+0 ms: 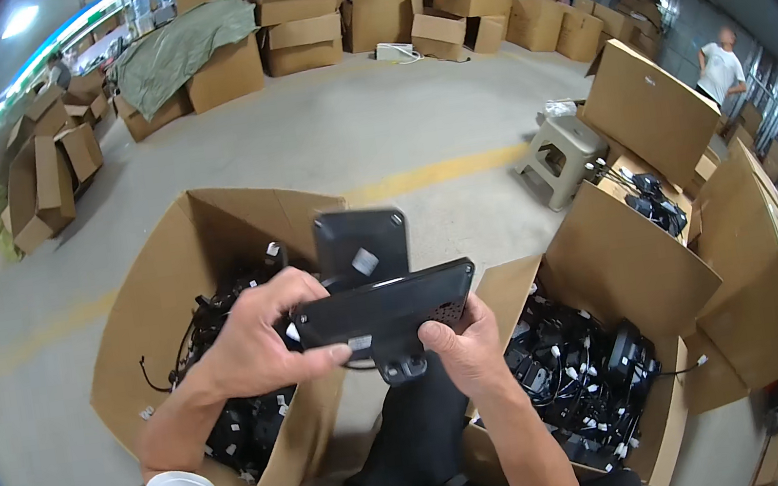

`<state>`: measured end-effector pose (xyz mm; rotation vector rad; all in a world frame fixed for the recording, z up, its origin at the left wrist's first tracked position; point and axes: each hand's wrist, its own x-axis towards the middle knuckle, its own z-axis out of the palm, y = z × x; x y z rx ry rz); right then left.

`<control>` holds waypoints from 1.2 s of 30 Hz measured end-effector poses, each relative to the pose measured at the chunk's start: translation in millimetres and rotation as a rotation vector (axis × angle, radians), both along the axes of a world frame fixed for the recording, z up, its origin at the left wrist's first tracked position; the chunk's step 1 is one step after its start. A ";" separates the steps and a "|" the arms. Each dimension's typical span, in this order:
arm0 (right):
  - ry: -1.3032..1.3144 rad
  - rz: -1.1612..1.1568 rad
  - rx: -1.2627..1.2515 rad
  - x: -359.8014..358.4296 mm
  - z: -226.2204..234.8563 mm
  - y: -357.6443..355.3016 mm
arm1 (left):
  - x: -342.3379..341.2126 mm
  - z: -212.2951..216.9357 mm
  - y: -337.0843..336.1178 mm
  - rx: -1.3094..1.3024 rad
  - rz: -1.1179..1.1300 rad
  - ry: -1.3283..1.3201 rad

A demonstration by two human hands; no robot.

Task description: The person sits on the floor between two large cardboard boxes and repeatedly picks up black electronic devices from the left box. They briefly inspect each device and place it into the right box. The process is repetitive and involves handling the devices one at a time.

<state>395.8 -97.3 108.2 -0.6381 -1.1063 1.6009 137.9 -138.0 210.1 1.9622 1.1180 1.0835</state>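
Above the gap between two open boxes, a black flat rectangular electronic device [374, 314] is held up in both my hands. My left hand [263, 333] grips its left end, the thumb lying along the lower edge. Round the right end, beside a patch of small holes, my right hand [466, 341] is closed with its thumb on the near face. A second black panel [341, 249] with a pale square label stands behind the first; I cannot tell whether they are joined. Below hangs a small rounded black part [404, 369], and a dark cable loops near it.
An open cardboard box [139, 325] on my left and another cardboard box [663, 423] on my right hold tangled black devices and cables. Beyond stand a grey plastic stool [559, 157] and stacked cartons [304, 43]. A person in white [720, 67] stands far right.
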 end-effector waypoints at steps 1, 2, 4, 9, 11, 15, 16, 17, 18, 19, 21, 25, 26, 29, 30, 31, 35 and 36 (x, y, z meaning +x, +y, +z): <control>0.189 0.041 -0.033 -2.0 -3.3 -3.8 | 3.4 -3.1 2.3 0.021 -0.080 -0.083; 0.201 0.026 -0.056 7.0 -9.0 -7.7 | 6.6 -10.2 8.3 0.039 -0.162 -0.167; 0.216 0.001 -0.115 37.9 -27.9 -24.0 | 11.0 -26.7 18.4 -0.079 -0.136 -0.367; 0.433 -0.038 -0.032 89.2 -31.0 -50.9 | 60.3 -57.6 51.3 -0.436 -0.149 -0.831; 0.444 -0.113 -0.001 95.4 -20.3 -51.3 | 84.6 -63.6 50.9 -0.624 -0.143 -0.853; 0.306 -0.081 -0.056 110.7 -18.5 -56.2 | 139.9 -114.7 47.8 -0.997 -0.287 -0.835; 0.450 -0.090 0.026 103.0 -9.8 -57.0 | 147.9 -130.1 46.3 -1.028 -0.421 -0.844; 0.445 -0.127 0.000 109.3 -13.6 -63.9 | 151.9 -141.0 48.0 -1.053 -0.472 -0.856; 0.443 -0.181 -0.020 117.5 -17.9 -68.9 | 159.9 -138.1 47.6 -1.020 -0.427 -0.780; 0.440 -0.230 -0.040 124.4 -22.2 -73.7 | 164.6 -132.6 46.6 -0.983 -0.381 -0.706; 0.455 -0.342 -0.072 129.3 -28.4 -80.3 | 164.4 -121.5 43.4 -0.789 -0.312 -0.455; 0.284 -0.575 -0.025 120.3 -43.5 -82.0 | 177.9 -94.8 13.0 -0.787 -0.224 -0.892; 0.203 -0.645 0.019 113.9 -44.4 -83.3 | 180.9 -99.5 7.5 -0.647 -0.162 -0.727; -0.013 -0.759 0.133 114.6 -34.2 -92.2 | 199.2 -98.2 -1.4 -0.449 -0.044 -0.516; 0.037 -0.733 0.113 121.4 -35.9 -95.0 | 202.5 -97.1 -3.6 -0.437 -0.053 -0.494; 0.088 -0.709 0.093 128.6 -37.1 -96.6 | 205.2 -96.4 -6.6 -0.426 -0.065 -0.471; -0.101 -0.738 0.047 143.9 -42.1 -103.5 | 217.2 -104.5 -16.2 -0.442 -0.018 -0.417; -0.118 -0.777 0.040 144.7 -41.2 -105.3 | 221.7 -106.1 -18.7 -0.451 -0.015 -0.440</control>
